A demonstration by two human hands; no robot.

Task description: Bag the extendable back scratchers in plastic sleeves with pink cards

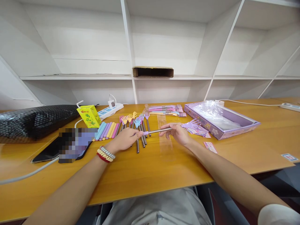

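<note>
A metal rod (160,130) with a purple end runs level between my hands above the table. My left hand (126,138) is closed round its purple left end. My right hand (177,132) pinches the rod's right part, and a purple claw-shaped head (191,124) sticks out beyond it. Behind and beside my left hand lie several rods with yellow, pink, purple and blue claw heads (137,122). Left of them is a row of coloured handles (108,130) in blue, purple, yellow and pink.
A purple open box (220,132) with clear plastic stands right, near small printed cards (210,147). Wrapped claw sticks (164,108) lie at the back. On the left are a yellow drink carton (89,116), phones (48,150), a power strip (111,110) and a black bubble-wrapped bundle (39,122).
</note>
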